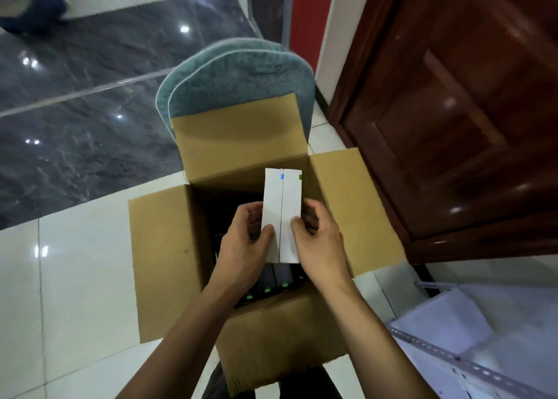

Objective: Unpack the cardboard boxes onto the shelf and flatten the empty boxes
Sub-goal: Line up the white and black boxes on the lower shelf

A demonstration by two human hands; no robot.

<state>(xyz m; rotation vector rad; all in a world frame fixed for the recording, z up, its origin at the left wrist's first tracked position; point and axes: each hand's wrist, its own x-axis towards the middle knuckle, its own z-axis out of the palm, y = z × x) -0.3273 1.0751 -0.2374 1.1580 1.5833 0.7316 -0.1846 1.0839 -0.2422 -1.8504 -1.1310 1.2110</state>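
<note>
Left hand [241, 241]: your arm reaches forward over the cardboard box [229, 247]; fingers closed round the left edge of two white cartons [282, 214], thumb on top.
Right hand [320, 241]: mirrors it, fingers curled shut on the cartons' right edge.
White cartons: pressed side by side, held above the box's open mouth.
Cardboard box: all four flaps spread; dark packs [273, 281] stand inside.
Floor [81, 265]: glossy white tiles beneath the box.
Room: grey mats [238, 75] beyond the box, wooden door [468, 111] to its right.
</note>
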